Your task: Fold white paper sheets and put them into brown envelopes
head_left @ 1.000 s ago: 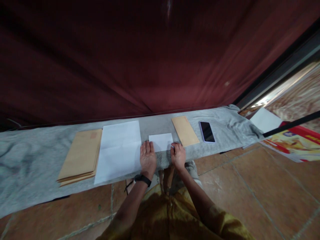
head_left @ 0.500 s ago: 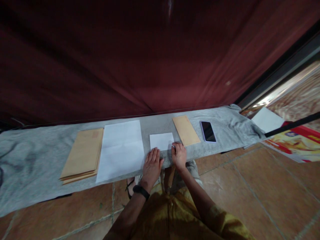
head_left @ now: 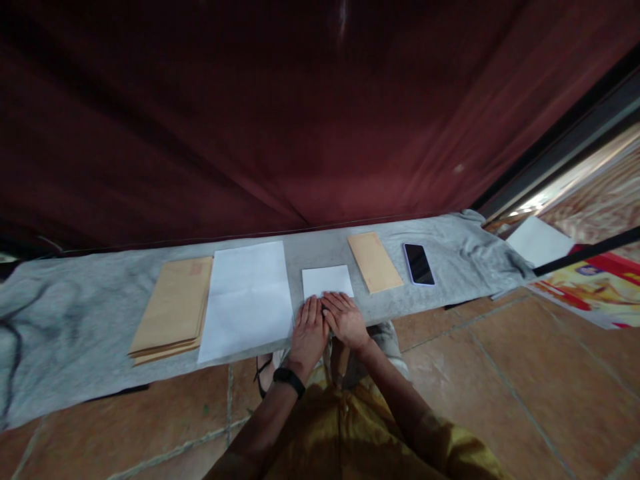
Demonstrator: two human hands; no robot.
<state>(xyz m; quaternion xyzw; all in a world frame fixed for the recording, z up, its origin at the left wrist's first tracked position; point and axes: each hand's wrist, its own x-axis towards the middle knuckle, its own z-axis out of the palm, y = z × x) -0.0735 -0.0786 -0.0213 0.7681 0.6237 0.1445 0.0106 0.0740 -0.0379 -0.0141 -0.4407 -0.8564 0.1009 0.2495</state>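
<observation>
A small folded white paper (head_left: 327, 280) lies on the grey cloth (head_left: 75, 320). My left hand (head_left: 309, 331) and my right hand (head_left: 343, 319) lie flat side by side at its near edge, fingers stretched out and touching the paper's front border. Neither hand holds anything. A black band sits on my left wrist. To the left lies a large white sheet stack (head_left: 247, 298) and beyond it a pile of brown envelopes (head_left: 173, 309). A single brown envelope (head_left: 375, 261) lies right of the small paper.
A dark phone (head_left: 419, 263) rests on the cloth right of the single envelope. A dark red curtain hangs behind. On the tiled floor at the right lie a white sheet (head_left: 537, 242), a colourful printed poster (head_left: 595, 293) and a black bar (head_left: 585, 252).
My left hand slid right from the paper's left corner and my right hand moved left from its right corner; both now meet at the middle of the near edge.
</observation>
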